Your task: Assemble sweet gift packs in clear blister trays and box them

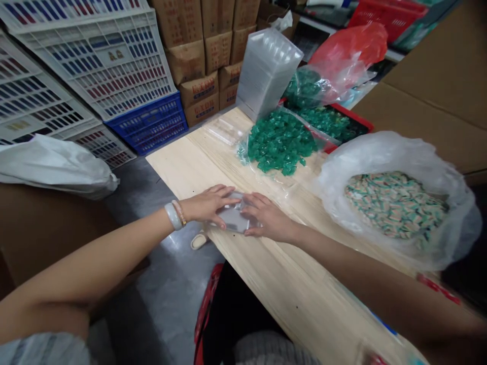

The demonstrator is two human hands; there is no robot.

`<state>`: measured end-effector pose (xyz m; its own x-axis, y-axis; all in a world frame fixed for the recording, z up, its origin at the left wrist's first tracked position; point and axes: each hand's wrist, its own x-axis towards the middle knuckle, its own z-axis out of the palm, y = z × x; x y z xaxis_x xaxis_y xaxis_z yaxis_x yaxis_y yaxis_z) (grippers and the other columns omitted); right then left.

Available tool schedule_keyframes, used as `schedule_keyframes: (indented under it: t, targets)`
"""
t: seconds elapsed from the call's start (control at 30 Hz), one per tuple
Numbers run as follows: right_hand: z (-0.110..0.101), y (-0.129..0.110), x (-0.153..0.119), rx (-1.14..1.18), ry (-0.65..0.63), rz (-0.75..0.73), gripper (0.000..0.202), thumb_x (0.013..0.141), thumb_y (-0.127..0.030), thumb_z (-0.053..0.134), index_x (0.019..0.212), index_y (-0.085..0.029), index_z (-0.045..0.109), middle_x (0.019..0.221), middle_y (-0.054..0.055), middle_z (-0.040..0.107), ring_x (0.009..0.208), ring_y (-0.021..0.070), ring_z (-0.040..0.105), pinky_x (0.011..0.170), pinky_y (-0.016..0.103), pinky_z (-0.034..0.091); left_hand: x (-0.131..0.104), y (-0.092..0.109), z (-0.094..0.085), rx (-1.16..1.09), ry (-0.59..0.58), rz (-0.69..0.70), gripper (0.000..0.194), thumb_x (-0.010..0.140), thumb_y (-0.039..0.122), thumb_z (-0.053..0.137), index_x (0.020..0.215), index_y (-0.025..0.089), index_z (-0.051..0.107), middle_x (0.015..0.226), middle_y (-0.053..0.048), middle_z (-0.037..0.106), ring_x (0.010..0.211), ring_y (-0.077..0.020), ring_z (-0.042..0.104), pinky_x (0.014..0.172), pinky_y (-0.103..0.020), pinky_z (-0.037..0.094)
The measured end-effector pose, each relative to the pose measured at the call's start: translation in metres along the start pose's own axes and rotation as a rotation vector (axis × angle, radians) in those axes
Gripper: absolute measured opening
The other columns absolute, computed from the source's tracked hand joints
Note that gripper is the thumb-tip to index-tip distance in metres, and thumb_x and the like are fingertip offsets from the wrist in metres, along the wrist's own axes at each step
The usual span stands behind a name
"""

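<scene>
A clear plastic box (235,219) lies on the wooden table near its front edge. My left hand (213,203) grips its left side, thumb and fingers spread across it. From the other side my right hand (266,217) holds it too, fingertips over the upper part and thumb low. The fingers cover much of the box, so its contents cannot be made out. Beyond the hands lies a heap of small green wrapped pieces (283,142). At the table's far end stands a tall stack of clear plastic boxes (266,71), with a clear plastic tray or lid (224,131) beside it.
A white plastic bag (335,177) of small striped packets (397,203) sits on the right. Behind the green heap are a red-rimmed tray (353,119) and a red bag (353,45). White crates (102,61), a blue crate (148,124) and cartons (198,86) stand beyond the table.
</scene>
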<state>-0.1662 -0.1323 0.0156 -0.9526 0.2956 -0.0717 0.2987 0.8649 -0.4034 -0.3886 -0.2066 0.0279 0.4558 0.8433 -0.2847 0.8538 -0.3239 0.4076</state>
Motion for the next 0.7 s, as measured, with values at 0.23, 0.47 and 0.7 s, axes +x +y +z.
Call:
schedule_keyframes:
  t: [0.23,0.47,0.7]
  targets:
    - [0.001,0.003,0.000,-0.011,-0.025,0.011,0.055,0.065,-0.046,0.068,0.112,-0.020,0.057,0.138,0.013,0.033,0.128,0.0310,0.023,0.103,0.047,0.025,0.000,0.003,-0.007,0.026,-0.014,0.018,0.076,0.069,0.052,0.060,0.133,0.023,0.034,0.145,-0.014,0.018,0.130,-0.0321,0.018,0.104,-0.043,0.017]
    - [-0.004,-0.021,-0.006,-0.180,-0.020,-0.012,0.036,0.074,-0.031,0.061,0.106,-0.015,0.058,0.136,0.016,0.034,0.128,0.0321,0.024,0.100,0.052,0.025,-0.008,0.019,0.004,0.074,0.086,-0.034,0.074,0.073,0.039,0.058,0.136,0.020,0.024,0.145,-0.016,0.015,0.132,-0.0338,0.012,0.104,-0.049,0.016]
    - [0.006,-0.059,-0.003,-0.478,-0.075,-0.094,0.026,0.085,-0.011,0.037,0.094,-0.013,0.061,0.107,0.014,0.056,0.100,0.0257,0.048,0.084,0.046,0.038,-0.020,0.035,0.026,0.226,0.225,-0.007,0.025,0.082,0.018,0.045,0.105,0.017,0.055,0.136,-0.010,0.036,0.132,-0.0324,0.016,0.103,-0.055,0.014]
